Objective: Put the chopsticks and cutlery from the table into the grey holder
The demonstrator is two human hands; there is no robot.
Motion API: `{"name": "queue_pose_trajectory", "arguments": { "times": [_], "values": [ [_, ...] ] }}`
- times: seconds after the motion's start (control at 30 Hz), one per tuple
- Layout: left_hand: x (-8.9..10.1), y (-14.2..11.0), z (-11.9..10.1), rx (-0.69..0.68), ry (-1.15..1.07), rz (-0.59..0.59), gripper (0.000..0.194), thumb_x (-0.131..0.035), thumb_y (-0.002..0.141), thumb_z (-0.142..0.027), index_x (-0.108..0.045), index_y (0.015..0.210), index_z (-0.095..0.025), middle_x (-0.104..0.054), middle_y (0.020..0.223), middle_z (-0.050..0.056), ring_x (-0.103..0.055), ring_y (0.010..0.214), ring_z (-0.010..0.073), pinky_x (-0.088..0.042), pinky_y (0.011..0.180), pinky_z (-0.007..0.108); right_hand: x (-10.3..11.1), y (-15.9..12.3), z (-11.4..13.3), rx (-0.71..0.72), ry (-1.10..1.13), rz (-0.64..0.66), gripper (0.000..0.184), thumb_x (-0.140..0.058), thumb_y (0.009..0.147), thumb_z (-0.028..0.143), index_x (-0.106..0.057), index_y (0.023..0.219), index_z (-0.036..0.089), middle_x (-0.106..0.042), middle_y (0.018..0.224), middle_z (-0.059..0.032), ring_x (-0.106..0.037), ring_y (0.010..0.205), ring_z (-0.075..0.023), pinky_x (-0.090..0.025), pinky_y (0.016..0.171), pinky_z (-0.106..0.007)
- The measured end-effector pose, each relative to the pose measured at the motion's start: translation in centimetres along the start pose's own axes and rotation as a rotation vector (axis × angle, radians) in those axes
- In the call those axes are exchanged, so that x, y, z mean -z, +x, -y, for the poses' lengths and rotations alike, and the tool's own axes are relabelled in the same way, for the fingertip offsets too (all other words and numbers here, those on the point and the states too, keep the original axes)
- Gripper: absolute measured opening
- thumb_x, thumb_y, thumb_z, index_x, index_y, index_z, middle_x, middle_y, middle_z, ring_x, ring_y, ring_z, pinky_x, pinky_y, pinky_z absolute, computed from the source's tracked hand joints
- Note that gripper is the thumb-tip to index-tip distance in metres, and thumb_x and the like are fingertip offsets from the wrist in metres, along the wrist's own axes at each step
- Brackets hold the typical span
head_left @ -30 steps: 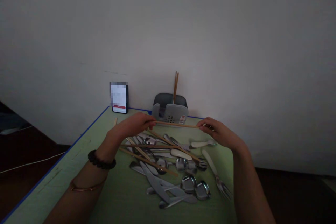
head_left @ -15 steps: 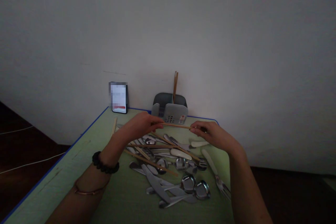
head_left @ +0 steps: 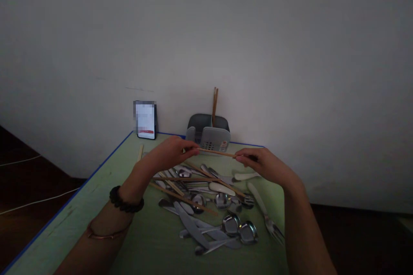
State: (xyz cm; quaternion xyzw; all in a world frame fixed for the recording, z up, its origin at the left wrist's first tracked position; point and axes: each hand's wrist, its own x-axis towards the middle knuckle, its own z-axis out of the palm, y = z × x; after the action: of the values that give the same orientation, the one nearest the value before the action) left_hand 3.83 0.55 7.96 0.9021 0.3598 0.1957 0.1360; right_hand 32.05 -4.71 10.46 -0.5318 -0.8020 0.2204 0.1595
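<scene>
Between my two hands a wooden chopstick (head_left: 216, 152) is held roughly level above the table; whether it is one or a pair lying together I cannot tell. My left hand (head_left: 176, 151) pinches its left end, and my right hand (head_left: 256, 161) pinches its right end. Just behind it stands a grey cutlery holder (head_left: 217, 137) with chopsticks (head_left: 215, 105) upright in it. Below my hands lies a loose pile of cutlery: more chopsticks (head_left: 187, 179), spoons (head_left: 231, 224), table knives (head_left: 190, 225) and a fork with a pale handle (head_left: 269, 219).
A phone (head_left: 146, 120) with a lit screen leans against the wall at the table's back left. The green table (head_left: 97, 223) has a blue edge, and its back side meets the pale wall (head_left: 274, 51). White cables (head_left: 38, 200) run across the dark floor at left.
Both hands keep their pinch on the chopstick, which stays nearly in place. My left hand and forearm have shifted very slightly left; the cutlery lies as before.
</scene>
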Motion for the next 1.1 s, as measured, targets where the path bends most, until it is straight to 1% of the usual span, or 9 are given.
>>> {"name": "queue_pose_trajectory", "arguments": {
  "times": [0.07, 0.23, 0.43, 0.53, 0.7, 0.8, 0.9, 1.0, 1.1],
  "values": [
    [0.1, -0.1, -0.2, -0.008, -0.011, 0.002, 0.03, -0.046, 0.092, -0.035, -0.07, 0.103, -0.02, -0.073, 0.079, 0.002, -0.061, 0.063, 0.0117, -0.038, 0.058, 0.019, 0.0, 0.0, 0.0, -0.001, -0.006, -0.004, 0.036, -0.045, 0.089, 0.044, -0.069, 0.087, 0.017, -0.06, 0.067, -0.0019, -0.05, 0.06, -0.0132, -0.037, 0.056, -0.024],
    [0.1, -0.1, -0.7, -0.022, 0.037, -0.014, 0.029, -0.046, 0.09, -0.03, -0.071, 0.091, -0.017, -0.072, 0.075, 0.003, -0.061, 0.061, 0.012, -0.038, 0.058, 0.02, -0.4, 0.3, 0.6, 0.002, -0.042, -0.023, 0.035, -0.044, 0.09, 0.042, -0.068, 0.085, 0.017, -0.06, 0.065, -0.0015, -0.049, 0.057, -0.0127, -0.035, 0.055, -0.024],
    [-0.7, 0.1, -0.6, -0.115, 0.09, -0.051, 0.027, -0.048, 0.088, -0.03, -0.071, 0.086, -0.017, -0.069, 0.068, 0.003, -0.06, 0.061, 0.0117, -0.038, 0.061, 0.02, -1.5, 0.9, 2.1, 0.044, -0.059, -0.008, 0.031, -0.045, 0.091, 0.037, -0.069, 0.089, 0.017, -0.062, 0.066, -0.0016, -0.051, 0.057, -0.0127, -0.034, 0.055, -0.023],
    [-0.9, 0.0, -0.5, -0.113, 0.112, -0.053, 0.024, -0.049, 0.087, -0.029, -0.071, 0.085, -0.018, -0.068, 0.066, 0.003, -0.059, 0.06, 0.0118, -0.038, 0.061, 0.02, -1.7, 1.1, 2.6, 0.047, -0.078, -0.007, 0.03, -0.046, 0.091, 0.035, -0.069, 0.09, 0.018, -0.066, 0.07, -0.0028, -0.054, 0.059, -0.0133, -0.035, 0.057, -0.024],
    [-0.9, 0.0, -0.4, -0.111, 0.106, -0.062, 0.023, -0.05, 0.086, -0.028, -0.071, 0.084, -0.018, -0.068, 0.066, 0.002, -0.06, 0.06, 0.0117, -0.038, 0.061, 0.021, -1.6, 1.0, 2.6, 0.059, -0.099, -0.021, 0.031, -0.045, 0.091, 0.035, -0.07, 0.092, 0.018, -0.069, 0.075, -0.0039, -0.056, 0.061, -0.0142, -0.037, 0.058, -0.024],
    [-0.7, 0.0, -0.4, -0.09, 0.104, -0.051, 0.024, -0.05, 0.088, -0.029, -0.072, 0.087, -0.018, -0.07, 0.069, 0.003, -0.061, 0.061, 0.012, -0.039, 0.061, 0.021, -1.6, 1.0, 2.6, 0.065, -0.104, -0.041, 0.029, -0.046, 0.091, 0.035, -0.069, 0.091, 0.019, -0.068, 0.073, -0.003, -0.055, 0.059, -0.0133, -0.036, 0.058, -0.024],
    [-0.5, 0.0, -0.3, -0.076, 0.089, -0.059, 0.027, -0.049, 0.09, -0.032, -0.072, 0.094, -0.018, -0.073, 0.08, 0.005, -0.065, 0.068, 0.0147, -0.043, 0.064, 0.022, -1.5, 1.0, 2.6, 0.048, -0.09, -0.076, 0.023, -0.048, 0.09, 0.034, -0.066, 0.09, 0.019, -0.064, 0.065, -0.0005, -0.053, 0.056, -0.0125, -0.035, 0.056, -0.023],
    [-0.4, 0.0, -0.2, -0.096, 0.022, -0.136, 0.027, -0.049, 0.092, -0.033, -0.07, 0.102, -0.019, -0.074, 0.093, 0.005, -0.067, 0.079, 0.0154, -0.047, 0.071, 0.023, -1.5, 0.9, 2.6, 0.059, -0.073, -0.089, 0.023, -0.046, 0.091, 0.034, -0.063, 0.088, 0.019, -0.061, 0.062, 0.001, -0.052, 0.055, -0.0117, -0.035, 0.056, -0.022],
    [-0.4, 0.0, -0.1, -0.148, -0.018, -0.206, 0.026, -0.05, 0.092, -0.032, -0.069, 0.102, -0.019, -0.073, 0.094, 0.004, -0.066, 0.08, 0.0138, -0.049, 0.072, 0.022, -1.5, 0.9, 2.5, 0.103, -0.072, -0.08, 0.026, -0.042, 0.094, 0.034, -0.062, 0.088, 0.019, -0.06, 0.063, 0.0008, -0.052, 0.055, -0.011, -0.035, 0.057, -0.022]
  ]
}}
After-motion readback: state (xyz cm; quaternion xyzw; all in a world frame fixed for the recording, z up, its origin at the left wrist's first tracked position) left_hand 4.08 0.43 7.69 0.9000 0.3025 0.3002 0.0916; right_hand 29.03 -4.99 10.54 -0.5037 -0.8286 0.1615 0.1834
